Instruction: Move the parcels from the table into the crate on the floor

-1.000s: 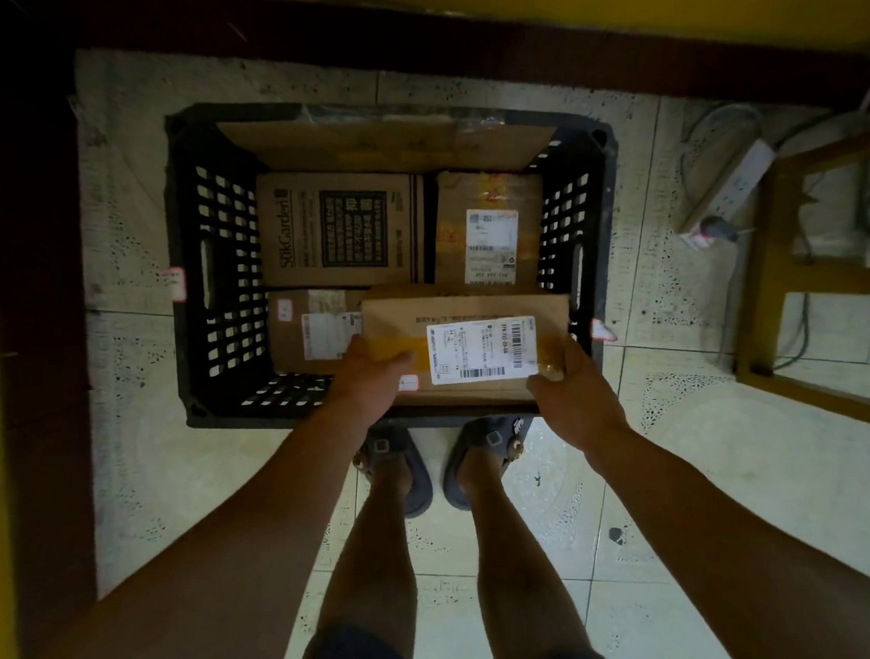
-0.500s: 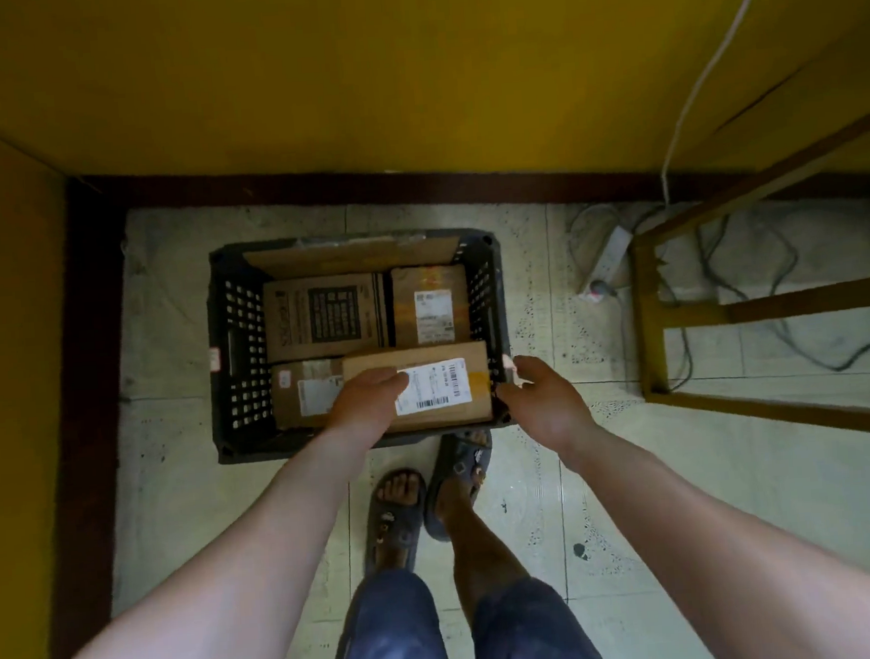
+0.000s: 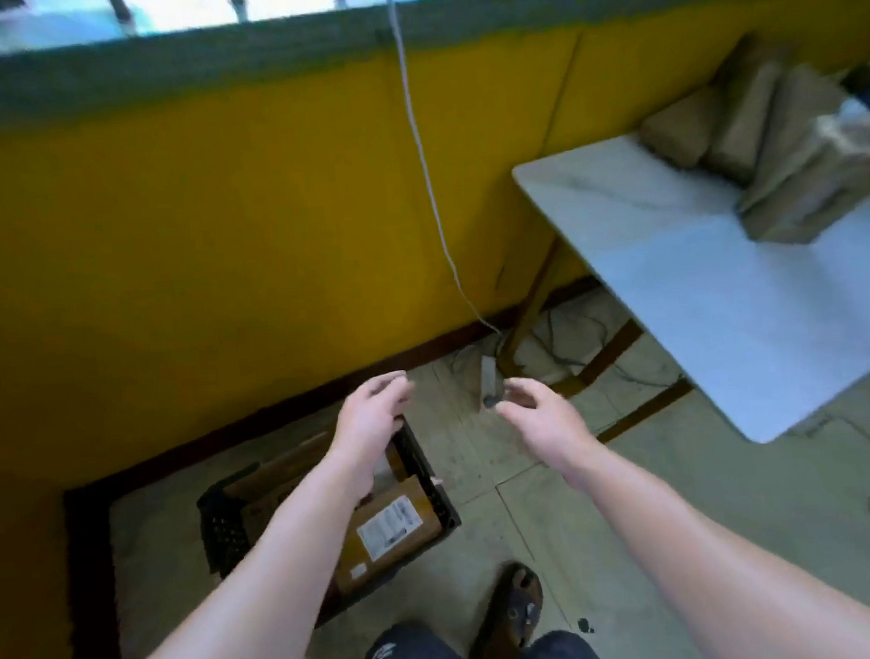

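The black crate [image 3: 221, 529] stands on the floor at lower left, partly hidden by my left forearm. A brown parcel with a white label [image 3: 393, 530] lies in its near end, with other cardboard parcels behind it. My left hand [image 3: 372, 421] hovers above the crate, fingers loosely curved, holding nothing. My right hand [image 3: 539, 417] is raised beside it over the floor tiles, also empty. Several brown parcels [image 3: 791, 150] lie blurred on the white table [image 3: 730, 308] at the right.
A yellow wall with a dark skirting runs behind the crate. A grey cable [image 3: 428, 185] hangs down it to a power strip [image 3: 490, 382] on the floor by the table's wooden legs. My sandalled foot [image 3: 512, 612] is near the crate.
Both hands let go of the labelled parcel, which now lies in the crate. The hands rose and the view swung up and right, bringing the table into sight.
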